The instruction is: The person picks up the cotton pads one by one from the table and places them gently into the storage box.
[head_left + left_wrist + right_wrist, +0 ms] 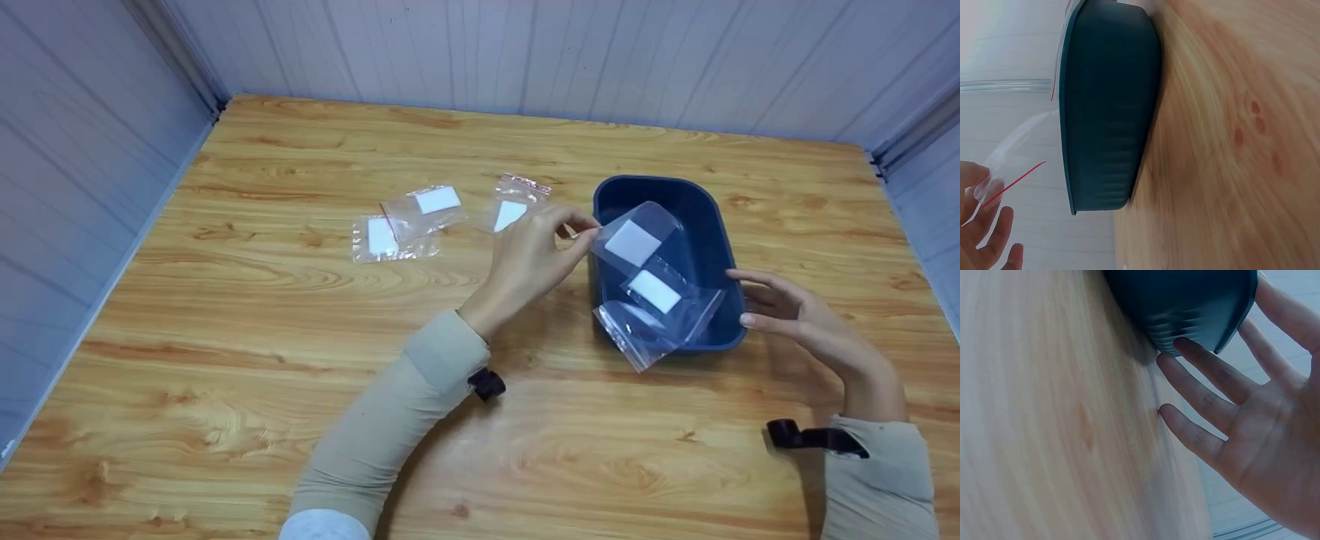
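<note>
My left hand [529, 251] pinches one corner of a clear zip bag [634, 241] between thumb and fingers. The bag has a white rectangle in it and overlaps the dark blue plastic bin [712, 225]; in the left wrist view its red seal line shows near the fingers. Two more clear bags are in the bin: one with a white label [655, 291], another zip bag [634, 337] sticking out over the front left rim. At the bin's right side my right hand [810, 319] touches the rim, its fingers spread and fairly straight in the right wrist view.
Left of the bin, two clear bags overlap on the wooden table [285, 315]: an upper bag [437, 201] and a lower bag [382, 238]. A third bag [514, 210] lies partly behind the left hand. Panelled walls [450, 52] enclose the table's back and sides.
</note>
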`<state>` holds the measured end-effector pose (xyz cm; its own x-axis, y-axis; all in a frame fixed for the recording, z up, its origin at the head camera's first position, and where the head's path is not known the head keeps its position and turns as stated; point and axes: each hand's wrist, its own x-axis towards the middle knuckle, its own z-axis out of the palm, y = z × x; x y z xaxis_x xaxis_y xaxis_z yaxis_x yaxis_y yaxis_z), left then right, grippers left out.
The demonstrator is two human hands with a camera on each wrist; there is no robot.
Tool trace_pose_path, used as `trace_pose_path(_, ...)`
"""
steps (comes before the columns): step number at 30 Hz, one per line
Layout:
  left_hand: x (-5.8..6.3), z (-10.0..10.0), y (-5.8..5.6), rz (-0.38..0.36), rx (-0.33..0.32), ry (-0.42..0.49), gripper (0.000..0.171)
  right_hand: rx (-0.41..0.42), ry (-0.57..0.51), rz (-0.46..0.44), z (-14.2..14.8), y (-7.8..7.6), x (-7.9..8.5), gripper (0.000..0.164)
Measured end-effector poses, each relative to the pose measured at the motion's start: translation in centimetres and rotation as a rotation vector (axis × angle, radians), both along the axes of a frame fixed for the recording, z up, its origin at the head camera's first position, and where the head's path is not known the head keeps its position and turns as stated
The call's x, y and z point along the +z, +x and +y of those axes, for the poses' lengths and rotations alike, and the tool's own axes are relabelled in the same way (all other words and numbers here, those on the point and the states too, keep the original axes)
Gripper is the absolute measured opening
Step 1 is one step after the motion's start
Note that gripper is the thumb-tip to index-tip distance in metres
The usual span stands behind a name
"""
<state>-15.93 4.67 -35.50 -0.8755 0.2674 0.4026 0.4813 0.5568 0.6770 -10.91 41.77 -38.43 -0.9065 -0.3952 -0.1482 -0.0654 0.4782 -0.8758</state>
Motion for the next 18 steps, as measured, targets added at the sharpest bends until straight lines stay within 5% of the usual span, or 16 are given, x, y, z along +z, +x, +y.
trace_pose_path(18, -0.8, 3.4, -0.6, -0.111, -0.052, 0.04, 0.013, -0.005, 0.009, 0.0, 0.0, 0.0, 0.0, 0.057)
